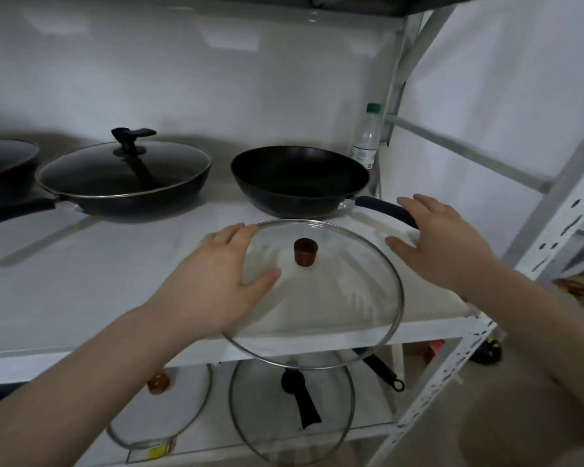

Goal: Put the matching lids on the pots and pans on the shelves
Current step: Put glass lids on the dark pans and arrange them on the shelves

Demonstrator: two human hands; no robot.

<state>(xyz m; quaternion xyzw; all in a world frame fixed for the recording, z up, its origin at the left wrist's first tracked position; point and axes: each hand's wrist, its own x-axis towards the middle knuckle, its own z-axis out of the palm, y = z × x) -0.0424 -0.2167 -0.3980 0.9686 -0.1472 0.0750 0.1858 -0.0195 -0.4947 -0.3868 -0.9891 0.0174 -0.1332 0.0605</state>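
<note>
A: Left hand (pixel 213 284)?
B: Clamped on the near-left rim of a glass lid (pixel 317 298), thumb lying on top of the glass, fingers curled along the far edge. Grip closed on the lid.

A: And the lid itself?
B: Clear glass with a metal rim and a brown wooden knob (pixel 305 251). Held tilted above the front of the white shelf (pixel 81 298), near edge overhanging the shelf lip. Just in front of the open black wok (pixel 299 178), not yet on it.

A: Right hand (pixel 449 244)?
B: Spread flat, fingers apart, over the end of the wok's dark handle (pixel 383 210), beside the lid's right rim. Grip open; whether touching the handle or the lid, cannot tell.

A: Elsewhere on that shelf?
B: To the left, a black pan already capped with a glass lid carrying a black handle-knob (pixel 123 176). Further left, the edge of another dark pan (pixel 4 163), cut off by the frame. Behind the wok, in the back right corner, a plastic bottle with a green cap (pixel 368 136).

A: Lower shelf?
B: Two more glass lids lying there: one with a wooden knob (pixel 159 382) on the left, one with a black handle (pixel 297 399) directly under the held lid. Also a dark pan handle with a hanging loop (pixel 385 369) poking out at right.
</note>
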